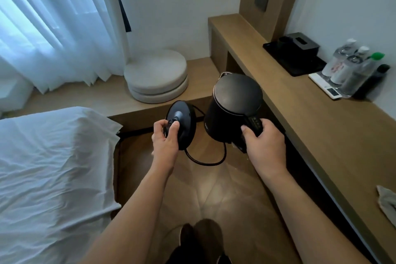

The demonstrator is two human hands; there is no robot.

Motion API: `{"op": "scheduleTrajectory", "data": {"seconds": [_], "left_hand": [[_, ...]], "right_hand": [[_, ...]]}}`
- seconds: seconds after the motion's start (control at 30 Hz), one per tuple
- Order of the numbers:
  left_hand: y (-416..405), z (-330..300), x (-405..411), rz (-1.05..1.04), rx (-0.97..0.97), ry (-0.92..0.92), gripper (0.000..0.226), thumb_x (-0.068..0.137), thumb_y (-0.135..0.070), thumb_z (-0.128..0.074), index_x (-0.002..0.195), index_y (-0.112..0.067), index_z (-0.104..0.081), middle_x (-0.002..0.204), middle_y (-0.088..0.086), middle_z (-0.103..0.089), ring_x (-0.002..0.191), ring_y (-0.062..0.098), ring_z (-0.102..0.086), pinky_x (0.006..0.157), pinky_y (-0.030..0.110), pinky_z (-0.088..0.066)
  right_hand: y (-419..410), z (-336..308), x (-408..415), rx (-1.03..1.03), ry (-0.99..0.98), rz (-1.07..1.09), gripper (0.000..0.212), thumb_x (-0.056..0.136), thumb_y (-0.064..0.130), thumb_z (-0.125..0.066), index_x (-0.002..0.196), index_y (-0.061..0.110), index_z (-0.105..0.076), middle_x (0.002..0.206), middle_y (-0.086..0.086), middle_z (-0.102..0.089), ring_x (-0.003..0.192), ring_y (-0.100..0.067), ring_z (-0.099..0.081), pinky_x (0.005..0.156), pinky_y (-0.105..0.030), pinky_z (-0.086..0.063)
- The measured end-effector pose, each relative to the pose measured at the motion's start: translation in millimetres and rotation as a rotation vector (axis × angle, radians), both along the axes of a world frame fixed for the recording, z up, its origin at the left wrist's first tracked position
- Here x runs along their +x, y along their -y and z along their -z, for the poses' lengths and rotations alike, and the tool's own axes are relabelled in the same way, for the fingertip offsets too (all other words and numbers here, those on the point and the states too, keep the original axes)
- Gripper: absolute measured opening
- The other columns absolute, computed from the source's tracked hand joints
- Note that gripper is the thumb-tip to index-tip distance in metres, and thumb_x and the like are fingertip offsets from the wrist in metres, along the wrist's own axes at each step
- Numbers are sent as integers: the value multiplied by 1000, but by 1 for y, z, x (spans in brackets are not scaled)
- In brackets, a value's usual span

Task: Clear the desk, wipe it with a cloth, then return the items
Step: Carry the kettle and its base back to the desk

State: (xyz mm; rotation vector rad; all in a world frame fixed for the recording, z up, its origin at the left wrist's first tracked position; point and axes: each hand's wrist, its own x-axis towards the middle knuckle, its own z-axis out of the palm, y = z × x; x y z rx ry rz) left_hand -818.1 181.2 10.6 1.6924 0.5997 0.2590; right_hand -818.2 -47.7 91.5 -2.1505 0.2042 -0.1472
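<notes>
My right hand (264, 146) grips the handle of a black electric kettle (233, 103), held in the air just left of the wooden desk (317, 126). My left hand (166, 141) holds the kettle's round black base (181, 123), tilted on edge, with its black cord (205, 159) looping down between the two. A grey cloth (387, 201) lies at the desk's near right edge. Further back on the desk stand a black tray (300, 64) with a black tissue box (303, 43), several water bottles (345, 66) and a white remote (325, 85).
A bed with white sheets (49, 167) fills the left side. Two round cushions (156, 77) are stacked on a low wooden platform (85, 96) by the white curtains (53, 23). Wooden floor (214, 195) runs between bed and desk; my feet (201, 240) show at the bottom.
</notes>
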Motion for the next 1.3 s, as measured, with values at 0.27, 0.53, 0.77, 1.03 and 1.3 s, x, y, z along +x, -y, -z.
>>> {"op": "scheduleTrajectory", "data": {"seconds": [0.27,0.53,0.77,1.03,1.3], "left_hand": [[-100,5,133,43,-31,2,47,77,-76,-53,112,-45,-51,122,7,-56,109,29,-57,98,56,-48],[-197,-15,266,93,9,23,36,75,-74,-51,99,-48,-51,109,4,-59,104,25,-58,103,59,-43],[-226,-20,360,137,-97,56,7,101,-43,-53,102,-36,-51,118,10,-59,111,29,-58,98,53,-51],[-267,-19,506,159,-157,56,11,103,-34,-51,105,-24,-51,112,6,-60,103,24,-61,79,33,-51],[-333,-43,628,127,-109,73,9,102,-34,-55,102,-25,-53,105,7,-62,95,24,-61,81,38,-50]], "right_hand": [[-93,6,139,-4,-12,2,11,94,34,-63,95,23,-62,83,8,-63,79,-14,-62,68,-33,-52],[-178,-14,255,44,24,49,11,96,32,-61,100,21,-62,80,10,-60,71,-6,-55,58,-21,-38],[-220,-10,352,29,-19,97,12,96,33,-61,102,23,-62,82,10,-61,71,-5,-56,53,-20,-35],[-263,1,505,62,-21,147,13,96,33,-61,106,23,-61,86,6,-63,73,-5,-58,53,-22,-38],[-323,-11,633,88,-32,180,10,95,36,-61,99,26,-59,83,5,-62,75,-13,-59,61,-31,-45]]}}
